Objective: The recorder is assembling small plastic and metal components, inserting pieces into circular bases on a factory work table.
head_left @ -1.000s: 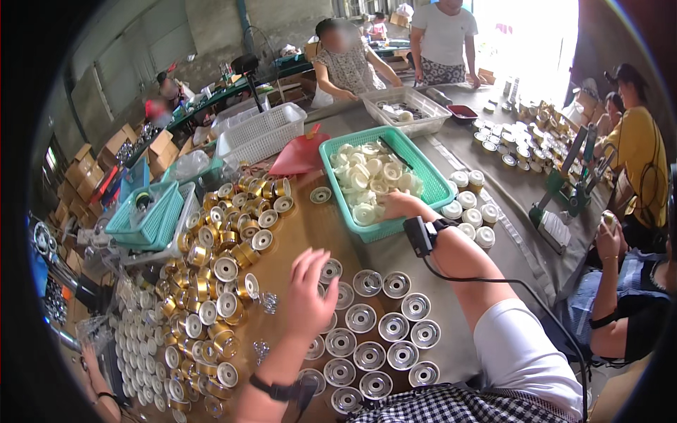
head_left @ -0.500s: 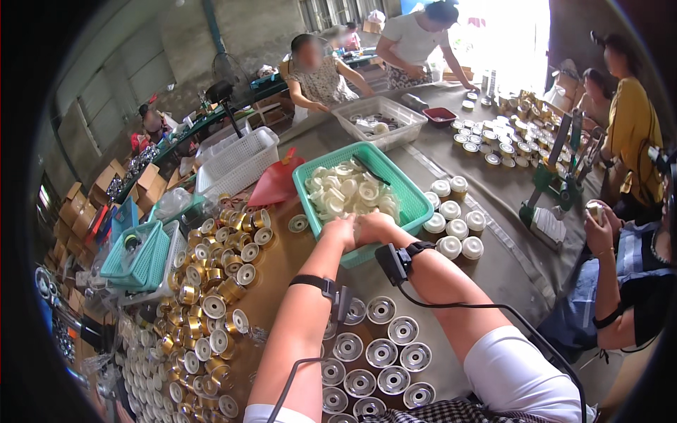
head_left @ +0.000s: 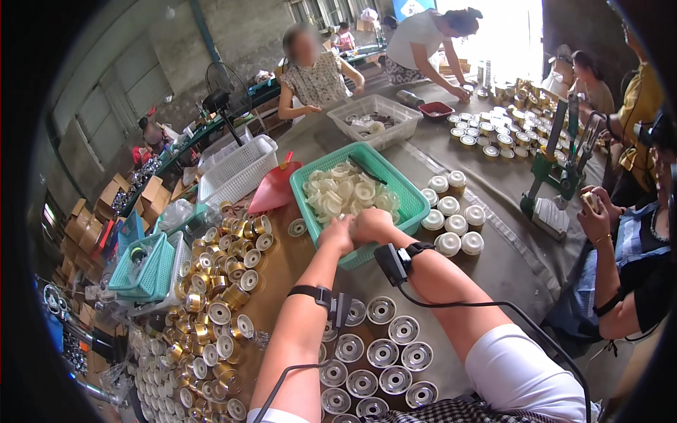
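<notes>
Hanging side by side over the near rim of a mint-green basket, the left hand and right hand sit at its 6 o'clock. They are so close that I cannot tell whether they touch. The fingers are mostly hidden behind the backs of the hands, so I also cannot tell whether either grip is apart, together or clamped on something. Right by the fingers lie the pale plastic pieces, heaped loosely inside the basket. They are milky white, creamier in the shadows and faintly translucent – thin, round, with circular rims. Some lie flat, others lean on edge or overlap at odd angles. A slim dark tool rests on the basket's 1 o'clock side.

Around the basket, with 12 o'clock away from the wearer, a clear tray of small parts stands at 12. White-capped pieces cluster at 3, and a green hand press stands farther out the same way. Silver cups with white rims and holed centres fill 6 o'clock, below the forearms. Gold-sided cups pile up at 8, many tipped over – their white-rimmed ends facing several ways. A red scoop lies at 9. Each wrist wears a black strap with a small dark box.
</notes>
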{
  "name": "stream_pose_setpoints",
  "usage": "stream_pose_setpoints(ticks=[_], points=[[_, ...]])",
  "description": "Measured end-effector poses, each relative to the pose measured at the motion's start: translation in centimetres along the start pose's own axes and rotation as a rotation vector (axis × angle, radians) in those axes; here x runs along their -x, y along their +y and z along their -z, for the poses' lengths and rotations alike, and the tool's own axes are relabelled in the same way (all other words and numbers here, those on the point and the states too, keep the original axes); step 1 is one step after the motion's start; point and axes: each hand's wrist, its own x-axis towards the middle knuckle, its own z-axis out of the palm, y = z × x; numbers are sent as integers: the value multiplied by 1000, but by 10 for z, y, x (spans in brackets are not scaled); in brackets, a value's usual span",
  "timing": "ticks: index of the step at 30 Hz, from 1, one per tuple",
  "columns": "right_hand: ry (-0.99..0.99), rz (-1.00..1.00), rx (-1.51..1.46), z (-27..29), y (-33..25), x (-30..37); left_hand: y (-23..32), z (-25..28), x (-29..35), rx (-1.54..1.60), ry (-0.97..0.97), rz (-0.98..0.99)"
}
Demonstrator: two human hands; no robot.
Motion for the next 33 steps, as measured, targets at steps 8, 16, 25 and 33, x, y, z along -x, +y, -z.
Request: stream_pose_setpoints(ticks=[8,16,25,33], points=[[243,40,-158,3,14,-4,9,12,4,139,162,15],[621,212,-370,2,1,35,2,4,22,244,512,-17],[724,570,-487,23,-93,99,-27,59,160,264,899,-53],[303,750,-662,-85,-209,153,-130,8,314,140,834,225]])
